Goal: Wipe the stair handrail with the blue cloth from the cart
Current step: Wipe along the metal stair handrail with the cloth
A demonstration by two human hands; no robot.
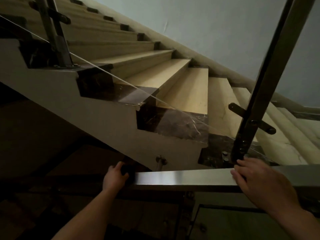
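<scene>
A flat steel handrail (pixel 181 178) runs across the lower part of the view. My left hand (pixel 114 177) grips a dark cloth (pixel 128 171) pressed against the rail's left end; in the dim light the cloth looks almost black. My right hand (pixel 259 184) rests on top of the rail to the right, fingers laid flat over its far edge, beside the foot of a steel post (pixel 270 80).
Beyond the rail a flight of beige stone stairs (pixel 173 78) with dark marble edging climbs to the upper left. A glass panel edge (pixel 121 80) and a second post (pixel 57 40) stand along it. Below the rail is a dark stairwell.
</scene>
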